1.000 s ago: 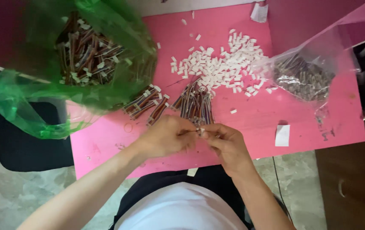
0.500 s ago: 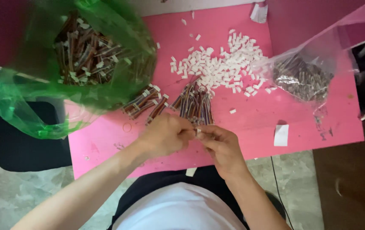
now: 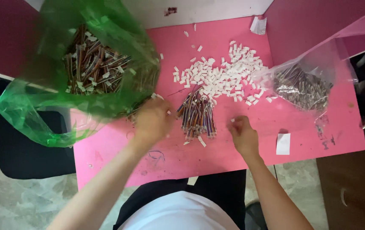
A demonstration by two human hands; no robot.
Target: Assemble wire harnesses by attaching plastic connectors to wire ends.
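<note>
reaching left hand (image 3: 152,120) toward green bag (image 3: 42,115), blurry, grip can't tell. wire bundle (image 3: 197,115) lies between hands, long way pointing up table, near both. right hand (image 3: 243,135) curled loose, nothing seen in it.

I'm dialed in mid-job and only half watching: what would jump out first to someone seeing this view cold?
The bright pink table fills the middle, with a big green plastic bag of wire pieces hanging over its left edge. A heap of small white pieces lies at the centre back, a bundle of multicoloured wires just in front of it. The left hand sits by the bag, the right hand right of the bundle.
</note>
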